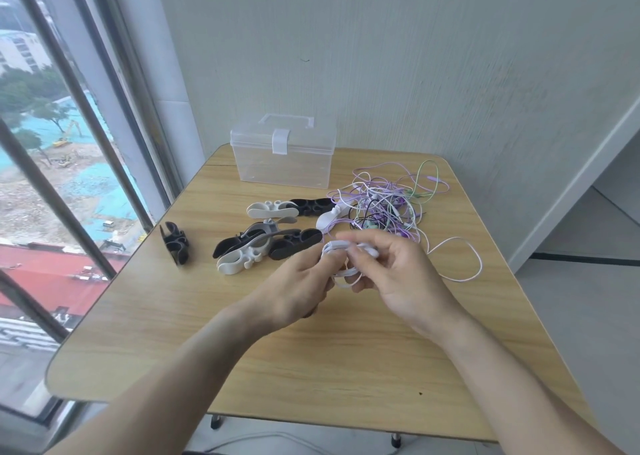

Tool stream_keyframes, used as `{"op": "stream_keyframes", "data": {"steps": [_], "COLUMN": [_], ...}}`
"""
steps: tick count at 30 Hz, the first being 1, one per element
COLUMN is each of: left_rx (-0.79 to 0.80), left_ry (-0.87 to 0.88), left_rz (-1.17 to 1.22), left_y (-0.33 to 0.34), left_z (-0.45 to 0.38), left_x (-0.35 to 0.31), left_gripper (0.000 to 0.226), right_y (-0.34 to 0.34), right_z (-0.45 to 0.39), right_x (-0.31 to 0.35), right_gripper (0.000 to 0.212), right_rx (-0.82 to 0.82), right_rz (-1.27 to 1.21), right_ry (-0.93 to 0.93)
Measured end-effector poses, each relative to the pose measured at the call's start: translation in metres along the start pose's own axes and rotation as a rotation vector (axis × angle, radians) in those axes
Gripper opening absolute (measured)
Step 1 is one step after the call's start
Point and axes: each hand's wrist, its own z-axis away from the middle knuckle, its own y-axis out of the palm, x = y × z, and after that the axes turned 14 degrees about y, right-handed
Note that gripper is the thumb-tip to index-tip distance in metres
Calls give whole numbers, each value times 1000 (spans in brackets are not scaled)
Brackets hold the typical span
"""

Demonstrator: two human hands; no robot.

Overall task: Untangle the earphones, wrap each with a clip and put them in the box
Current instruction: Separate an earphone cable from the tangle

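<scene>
centrally, two bare forearms reached in from the bottom edge and met above a light wooden table (311, 368). the left hand (294, 288) came in from the lower left, back of the hand turned up, its fingers curled around a small coil of white earphone cable (343, 267). the right hand (394, 274) came in from the lower right, palm turned inward, its thumb and fingers bent and pinching the same coil from the other side; the fingertips were blurred. a loose loop of the white cable trailed out to the right of the hands and lay on the table.

just beyond the hands sat a tangled heap of earphones (388, 202) in purple, white, green and black wires, toward the right back of the table. to its left lay a scatter of black and white cable clips (263, 243), with one black clip (175, 243) apart near the left edge. behind them, at the back of the table near the wall, stood a clear plastic box (282, 153) with its lid closed and a white latch. a window (52, 143) ran along the left
</scene>
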Motion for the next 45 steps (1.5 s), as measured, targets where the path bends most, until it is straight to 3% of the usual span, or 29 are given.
{"op": "stream_keyframes", "data": {"steps": [9, 13, 17, 19, 24, 28, 33, 36, 40, 42, 45], "left_rx": [23, 4, -184, -190, 19, 31, 44, 66, 88, 151, 163], "left_ry": [-47, 64, -13, -18, 136, 121, 84, 25, -5, -1, 53], "left_rz": [131, 121, 234, 184, 195, 233, 341, 438, 405, 386, 447], "left_y": [-3, -3, -3, -6, -12, -13, -18, -20, -19, -16, -13], "left_z": [1, 1, -7, -8, -4, -3, -3, -4, -5, -4, -3], "left_x": [0, -4, 3, 8, 11, 13, 10, 7, 10, 8, 6], "left_gripper": [24, 22, 42, 43, 44, 30, 26, 18, 14, 10, 6], "right_y": [-3, 5, 3, 3, -1, -4, -17, -26, -26, -20, -11], "right_z": [6, 10, 10, 10, 7, 8, 6, 6, 9, 9, 6], "right_x": [8, 10, 8, 8, 8, 16, 20, 22, 21, 18, 12], "right_gripper": [14, 11, 9, 11, 12, 11, 7, 23, 20, 18, 22], "right_rx": [-195, -257, -262, -214, -111, 52, 189, 442, 667, 561, 241], "right_rz": [444, 395, 365, 292, -56, -341, -488, -621, -588, -419, -152], "right_ry": [-191, -177, -150, -138, -57, 47, 51, 65, 92, 87, -21]}}
